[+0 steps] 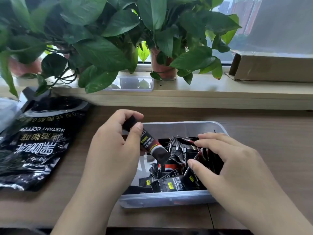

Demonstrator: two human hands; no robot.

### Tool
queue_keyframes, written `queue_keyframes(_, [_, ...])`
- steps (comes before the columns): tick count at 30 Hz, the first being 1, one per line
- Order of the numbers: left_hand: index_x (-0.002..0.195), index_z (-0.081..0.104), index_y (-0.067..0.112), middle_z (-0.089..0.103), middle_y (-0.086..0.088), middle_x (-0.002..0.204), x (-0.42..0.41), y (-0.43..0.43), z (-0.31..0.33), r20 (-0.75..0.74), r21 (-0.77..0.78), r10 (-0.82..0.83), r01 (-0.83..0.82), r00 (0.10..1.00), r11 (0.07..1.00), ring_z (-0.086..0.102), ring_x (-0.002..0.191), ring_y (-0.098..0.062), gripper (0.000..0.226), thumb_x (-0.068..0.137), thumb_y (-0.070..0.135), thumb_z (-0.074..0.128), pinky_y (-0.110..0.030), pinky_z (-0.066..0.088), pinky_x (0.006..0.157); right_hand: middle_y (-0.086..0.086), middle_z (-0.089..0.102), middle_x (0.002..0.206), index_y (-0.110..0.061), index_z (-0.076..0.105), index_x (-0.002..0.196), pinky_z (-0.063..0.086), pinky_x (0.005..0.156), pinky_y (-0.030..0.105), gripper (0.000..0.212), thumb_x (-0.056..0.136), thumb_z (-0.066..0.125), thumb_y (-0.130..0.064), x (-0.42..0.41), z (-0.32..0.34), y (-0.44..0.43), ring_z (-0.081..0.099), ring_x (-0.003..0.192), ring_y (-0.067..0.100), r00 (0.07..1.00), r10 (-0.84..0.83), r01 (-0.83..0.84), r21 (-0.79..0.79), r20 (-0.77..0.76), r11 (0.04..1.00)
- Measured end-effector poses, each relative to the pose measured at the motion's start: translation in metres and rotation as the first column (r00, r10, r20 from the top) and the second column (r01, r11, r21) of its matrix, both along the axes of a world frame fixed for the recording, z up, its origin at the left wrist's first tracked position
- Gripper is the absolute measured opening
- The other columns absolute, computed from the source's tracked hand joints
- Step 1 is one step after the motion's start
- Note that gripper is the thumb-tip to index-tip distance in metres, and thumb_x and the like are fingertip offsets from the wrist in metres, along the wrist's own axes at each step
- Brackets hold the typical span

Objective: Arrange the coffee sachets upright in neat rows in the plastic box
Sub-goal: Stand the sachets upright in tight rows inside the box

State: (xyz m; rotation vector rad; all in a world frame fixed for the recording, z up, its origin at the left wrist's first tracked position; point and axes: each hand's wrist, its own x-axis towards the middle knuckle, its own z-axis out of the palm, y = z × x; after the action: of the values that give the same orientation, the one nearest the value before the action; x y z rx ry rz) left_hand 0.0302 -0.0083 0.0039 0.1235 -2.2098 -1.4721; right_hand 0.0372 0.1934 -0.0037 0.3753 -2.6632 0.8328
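While left hand (111,150) pinches one sachet (152,147), plastic box (169,199) holds jumbled sachets (171,184).

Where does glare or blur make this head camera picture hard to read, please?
In the head view, glare whitens the foil of the coffee bag and the near wall of the plastic box; the window is washed out and hazy; the plants and the bag's edges are softly blurred; the sachet in the left hand is legible.
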Motion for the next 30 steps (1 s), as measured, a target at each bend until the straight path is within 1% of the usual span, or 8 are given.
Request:
queue_keyframes(7, [0.096,0.068,0.031,0.071,0.003,0.08,0.004,0.002,-0.001,0.052,0.032,-0.039,0.038,0.998,0.999,0.071,0.051,-0.013,0.016,0.097,0.017,0.061,-0.042,0.061,0.061,-0.019,0.063,0.126,-0.028,0.074,0.115,0.024,0.088,-0.004,0.037,0.082,0.069,-0.043,-0.002,0.011,0.014,0.056,0.117,0.0,0.997,0.051,-0.056,0.098,0.052,0.994])
queue_keyframes(9, [0.1,0.066,0.032,0.071,-0.002,0.087,0.002,0.002,-0.003,0.041,0.047,-0.028,0.026,0.999,0.999,0.072,0.051,-0.013,0.017,0.097,0.017,0.059,-0.039,0.06,0.061,-0.011,0.071,0.119,-0.022,0.077,0.107,0.028,0.089,0.002,0.025,0.088,0.068,-0.035,-0.006,0.018,0.016,0.064,0.111,0.008,0.997,0.066,-0.072,0.147,0.045,0.987])
queue_keyframes(11, [0.112,0.058,0.035,0.07,-0.006,0.095,-0.001,0.001,-0.003,0.027,0.061,0.005,-0.007,1.0,0.998,0.071,0.052,-0.014,0.021,0.099,0.018,0.058,-0.037,0.058,0.063,-0.01,0.074,0.113,-0.021,0.079,0.102,0.029,0.091,-0.003,0.023,0.082,0.068,-0.022,-0.01,0.027,0.017,0.065,0.101,-0.002,0.993,0.115,-0.114,0.2,0.004,0.973])
queue_keyframes(14, [0.125,0.042,0.041,0.069,-0.009,0.099,-0.004,-0.001,-0.002,0.002,0.095,0.054,-0.054,0.999,0.994,0.067,0.051,-0.01,0.04,0.097,0.02,0.061,-0.022,0.054,0.066,-0.028,0.066,0.12,-0.035,0.075,0.11,0.026,0.095,-0.006,0.038,0.08,0.075,-0.013,-0.016,0.043,0.023,0.049,0.113,-0.021,0.954,0.278,-0.297,0.209,0.115,0.932])
queue_keyframes(17, [0.115,0.049,0.033,0.071,-0.003,0.079,-0.002,0.002,0.002,-0.006,0.07,0.088,-0.087,0.996,0.994,0.062,0.045,-0.006,0.03,0.093,0.023,0.066,-0.007,0.044,0.054,-0.039,0.058,0.121,-0.049,0.065,0.12,0.032,0.105,0.006,0.05,0.077,0.074,-0.023,-0.022,0.044,0.021,0.044,0.121,-0.019,0.91,0.363,-0.408,0.267,0.202,0.873])
queue_keyframes(20, [0.095,0.059,0.029,0.072,0.01,0.064,-0.003,0.002,0.001,-0.033,0.076,0.083,-0.08,0.996,0.994,0.059,0.041,-0.003,0.012,0.091,0.026,0.069,-0.013,0.043,0.05,-0.034,0.063,0.108,-0.047,0.063,0.12,0.036,0.094,0.006,0.045,0.082,0.072,-0.025,-0.031,0.044,0.012,0.049,0.11,-0.014,0.916,0.314,-0.383,0.313,0.247,0.869])
queue_keyframes(25, [0.088,0.062,0.029,0.071,0.008,0.062,-0.004,0.0,-0.001,-0.055,0.087,0.068,-0.063,0.996,0.994,0.059,0.042,-0.007,0.011,0.09,0.024,0.071,-0.031,0.045,0.054,-0.021,0.071,0.077,-0.037,0.076,0.088,0.041,0.062,0.004,0.01,0.082,0.076,-0.029,-0.045,0.05,0.005,0.059,0.075,-0.009,0.91,0.281,-0.364,0.259,0.306,0.895])
queue_keyframes(30, [0.089,0.065,0.028,0.071,0.007,0.061,-0.006,0.0,-0.002,-0.05,0.043,0.064,-0.062,0.997,0.997,0.058,0.043,-0.006,0.007,0.089,0.025,0.071,-0.032,0.046,0.056,-0.025,0.064,0.088,-0.042,0.074,0.1,0.044,0.072,0.005,0.02,0.081,0.075,-0.037,-0.041,0.049,0.007,0.059,0.088,-0.006,0.903,0.242,-0.358,0.309,0.356,0.881])
